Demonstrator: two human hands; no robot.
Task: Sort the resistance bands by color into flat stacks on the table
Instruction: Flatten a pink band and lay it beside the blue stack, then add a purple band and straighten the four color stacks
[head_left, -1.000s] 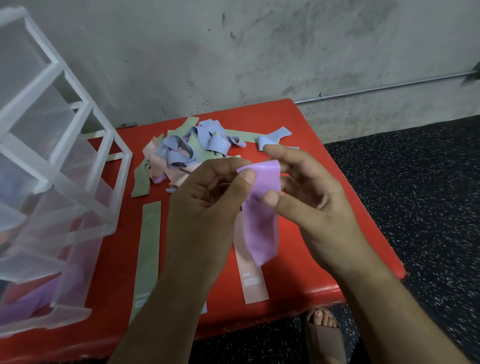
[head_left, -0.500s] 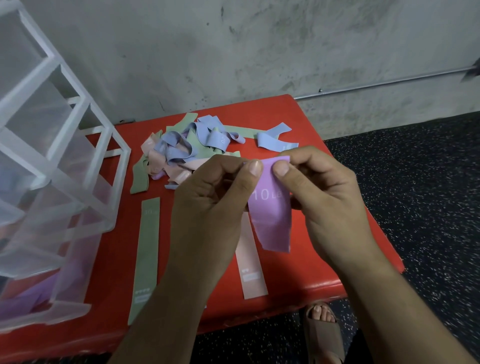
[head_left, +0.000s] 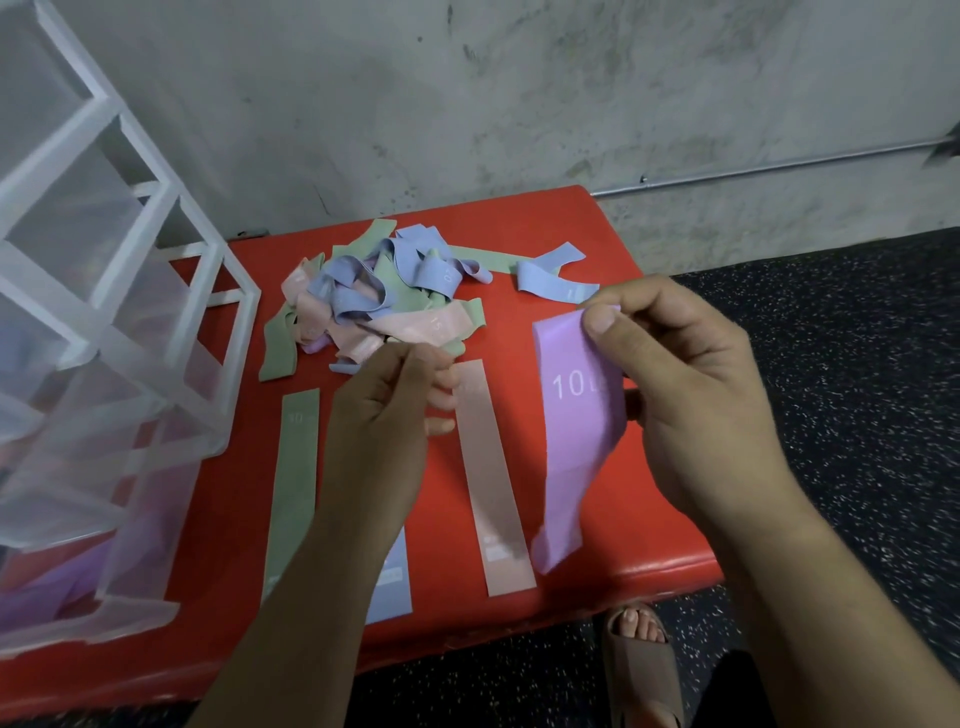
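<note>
A: Where is the band you are working on?

B: The purple resistance band (head_left: 574, 431) is in your right hand (head_left: 691, 395). Your thumb and fingers are pinched onto its upper end, and the rest hangs down, twisted, with its lower tip just above the near edge of the red counter (head_left: 597, 228). White print reading "10" shows near the top.

A: And the other grip?

B: Your left hand (head_left: 384, 421) is curled with the fingertips drawn together, close to the near edge of the tangled pile of bands (head_left: 384, 296). I cannot tell whether it is pinching anything; the fingertips hide that.

A: What is already laid out?

B: Three bands lie flat, side by side, running toward you. The green band (head_left: 293, 483) is leftmost, near the clear plastic drawer unit (head_left: 104, 291). The blue band (head_left: 392, 587) is mostly hidden under your left forearm, only its near end showing. The pink band (head_left: 491, 483) lies just left of the hanging purple one, not touching it.

A: And the unsorted ones?

B: The pile sits toward the far side of the counter, a mix of green, blue and pink loops. One loose blue band (head_left: 550, 280) lies apart to its right, just beyond your right hand. More purple shows through the lower drawer walls at left. The counter stands against a grey concrete wall (head_left: 519, 104), and a sandalled foot (head_left: 641, 660) is on the dark speckled floor (head_left: 857, 364).
</note>
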